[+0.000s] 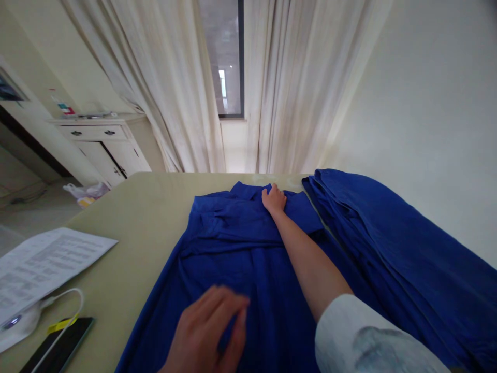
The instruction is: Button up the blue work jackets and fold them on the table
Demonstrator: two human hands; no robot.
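Observation:
A blue collared garment (233,269), which looks like a long shirt, lies spread on the table, with a sleeve folded across its upper part. My right hand (274,198) is at the collar end, its fingers curled over the cloth beside the collar; the fingertips are partly hidden. Nearer to me, my left hand (209,329) hovers over the lower part of the garment, somewhat blurred. Its fingers are loosely bent and a gap shows between thumb and forefinger. Nothing can be seen in it.
Another folded blue cloth (384,233) lies along the right side. On the left are a printed sheet (58,259), a white device with a cable (23,324) and a dark phone (64,344). Past the table (143,207) are curtains (178,88) and a white cabinet (104,145).

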